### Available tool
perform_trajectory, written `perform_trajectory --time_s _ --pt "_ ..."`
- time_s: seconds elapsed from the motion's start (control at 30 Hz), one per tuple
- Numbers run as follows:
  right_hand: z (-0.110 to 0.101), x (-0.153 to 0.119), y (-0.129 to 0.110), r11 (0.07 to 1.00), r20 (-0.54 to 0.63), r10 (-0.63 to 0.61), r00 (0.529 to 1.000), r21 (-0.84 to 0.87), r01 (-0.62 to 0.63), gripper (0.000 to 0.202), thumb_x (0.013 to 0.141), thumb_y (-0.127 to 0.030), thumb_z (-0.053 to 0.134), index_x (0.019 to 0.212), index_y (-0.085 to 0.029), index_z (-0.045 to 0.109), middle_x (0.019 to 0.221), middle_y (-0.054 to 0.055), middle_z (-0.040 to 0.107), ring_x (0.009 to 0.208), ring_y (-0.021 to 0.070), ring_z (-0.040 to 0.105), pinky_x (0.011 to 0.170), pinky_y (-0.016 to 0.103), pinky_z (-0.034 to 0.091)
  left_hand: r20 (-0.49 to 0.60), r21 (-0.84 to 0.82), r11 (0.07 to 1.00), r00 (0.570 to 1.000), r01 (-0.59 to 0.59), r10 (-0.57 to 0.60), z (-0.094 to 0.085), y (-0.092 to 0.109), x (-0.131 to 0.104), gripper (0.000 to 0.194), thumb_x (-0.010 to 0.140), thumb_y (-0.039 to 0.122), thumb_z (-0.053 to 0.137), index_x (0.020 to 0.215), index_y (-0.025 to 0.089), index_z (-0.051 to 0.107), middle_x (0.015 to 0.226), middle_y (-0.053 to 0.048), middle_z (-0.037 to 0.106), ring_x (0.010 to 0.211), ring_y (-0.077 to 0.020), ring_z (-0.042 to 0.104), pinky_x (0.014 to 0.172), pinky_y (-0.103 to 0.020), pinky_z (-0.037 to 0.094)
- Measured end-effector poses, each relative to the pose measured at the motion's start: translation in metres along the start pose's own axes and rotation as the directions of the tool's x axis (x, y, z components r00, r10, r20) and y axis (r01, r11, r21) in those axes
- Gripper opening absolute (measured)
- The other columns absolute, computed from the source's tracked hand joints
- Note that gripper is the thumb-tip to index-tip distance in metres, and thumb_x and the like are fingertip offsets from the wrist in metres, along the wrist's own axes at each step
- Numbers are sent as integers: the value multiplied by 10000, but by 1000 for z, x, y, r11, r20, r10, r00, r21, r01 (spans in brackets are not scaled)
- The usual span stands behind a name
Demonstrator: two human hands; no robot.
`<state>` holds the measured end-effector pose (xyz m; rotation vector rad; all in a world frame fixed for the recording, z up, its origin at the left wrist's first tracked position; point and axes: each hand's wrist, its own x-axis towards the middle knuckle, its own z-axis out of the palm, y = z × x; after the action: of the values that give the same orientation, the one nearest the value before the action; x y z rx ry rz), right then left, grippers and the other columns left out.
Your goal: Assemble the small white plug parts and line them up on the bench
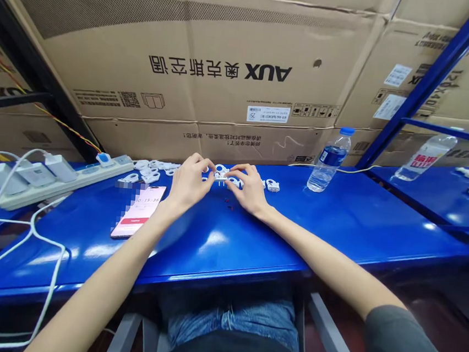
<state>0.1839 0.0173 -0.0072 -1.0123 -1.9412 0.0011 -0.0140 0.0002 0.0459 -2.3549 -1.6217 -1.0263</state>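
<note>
Over the blue table, my left hand (191, 182) and my right hand (248, 189) meet at a small white plastic piece with a ring-shaped top (220, 170). Thumb and fingers of each hand are pinched at its two sides; thin prongs point down from its lower edge. Just below it lie a few tiny red bits (228, 202), too small to name. More white ringed pieces (150, 174) are heaped to the left of my left hand. Another white ringed piece (273, 186) rests right of my right hand, and others are partly hidden behind my fingers.
A phone (137, 213) showing a timer lies left on the blue table (227, 253). A power strip (106, 170) with chargers and loose white cables (57, 269) occupies the left side. A water bottle (330, 160) stands at right. Large cardboard (214, 41) walls the back.
</note>
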Motion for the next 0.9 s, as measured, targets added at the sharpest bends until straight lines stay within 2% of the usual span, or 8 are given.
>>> perform_trajectory --time_s 0.13,0.33,0.57,0.7,0.8,0.9 --pt "4 0 5 998 -20 52 998 23 -52 171 984 -356 678 1072 -251 780 1199 79 686 1139 251 596 1038 412 481 90 40 998 995 -41 37 2 3 -2 197 877 237 638 1038 231 751 991 -54 645 945 -236 644 740 -320 467" --pt "12 2 9 996 -13 77 997 48 -77 184 983 -375 685 1070 -250 786 1177 76 689 1130 237 601 1045 391 488 107 46 998 994 -35 30 7 -1 -2 216 954 343 619 1077 229 755 1003 -68 641 1012 -253 642 783 -329 477" --pt "21 4 13 996 48 86 995 21 -87 187 993 -362 674 1089 -247 786 1177 73 696 1133 233 601 1054 389 483 147 122 991 989 -50 32 9 -3 -1 236 971 316 579 1105 224 751 1044 -98 647 1081 -285 615 817 -349 504" --pt "22 4 14 994 70 108 992 0 -109 175 977 -358 701 1075 -244 792 1182 74 702 1127 245 600 1031 405 491 150 182 983 988 11 -38 7 -7 -1 242 942 281 592 1120 206 738 1075 -134 661 1119 -339 616 853 -411 523" --pt "23 4 12 990 103 136 985 -39 -133 153 946 -343 744 1053 -250 802 1198 73 705 1127 267 595 995 434 497 158 230 968 978 96 -135 9 -16 -3 225 910 249 603 1049 161 757 1103 -197 674 1119 -408 628 880 -497 532" --pt "25 4 11 986 140 150 979 -96 -138 139 939 -358 749 1029 -271 809 1221 73 699 1127 293 585 959 473 489 181 294 949 969 111 -169 13 -26 -6 222 875 211 591 987 143 771 1081 -225 702 1083 -418 645 865 -527 551"
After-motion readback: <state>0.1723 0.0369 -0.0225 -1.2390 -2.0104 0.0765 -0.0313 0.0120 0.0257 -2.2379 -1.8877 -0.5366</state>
